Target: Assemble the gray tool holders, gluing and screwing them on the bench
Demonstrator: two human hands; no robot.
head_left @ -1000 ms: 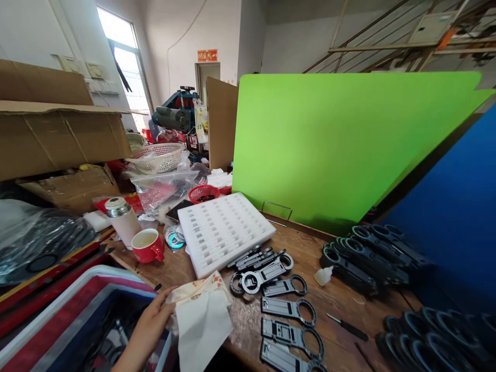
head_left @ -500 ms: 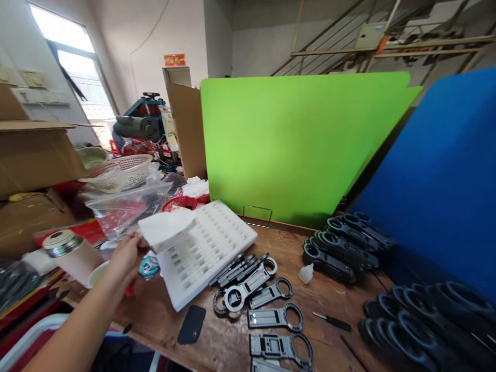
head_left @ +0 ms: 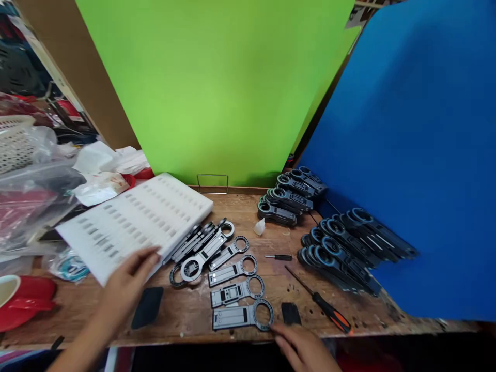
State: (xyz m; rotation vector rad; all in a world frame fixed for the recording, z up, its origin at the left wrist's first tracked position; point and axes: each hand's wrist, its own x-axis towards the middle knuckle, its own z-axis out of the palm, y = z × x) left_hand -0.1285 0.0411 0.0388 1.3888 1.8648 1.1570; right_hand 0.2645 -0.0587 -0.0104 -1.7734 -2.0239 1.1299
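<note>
My left hand [head_left: 129, 279] is over the near corner of a white foam tray [head_left: 155, 206] with rows of slots; its fingers are stretched out, slightly blurred, and hold nothing visible. My right hand [head_left: 300, 347] is at the table's front edge, its fingertips closed on the ring end of the nearest grey bracket [head_left: 232, 318]. More flat grey ring-ended brackets [head_left: 227, 275] lie in a column behind it. Beside the tray rests a pile of the same brackets [head_left: 203, 253]. A dark flat pad [head_left: 147, 308] lies near my left hand.
Stacks of black ring-ended pieces [head_left: 337, 248] stand at the right, below a blue panel [head_left: 406, 155]. A green panel [head_left: 225, 93] rises behind. A small screwdriver [head_left: 279, 257], a larger screwdriver [head_left: 329, 310], a small white bottle [head_left: 259, 227] and a red cup [head_left: 29, 302] are on the table.
The view has swung down and to the right. My left hand has let go of the white sheet and moved to the tray's near corner. My right hand has come into view.
</note>
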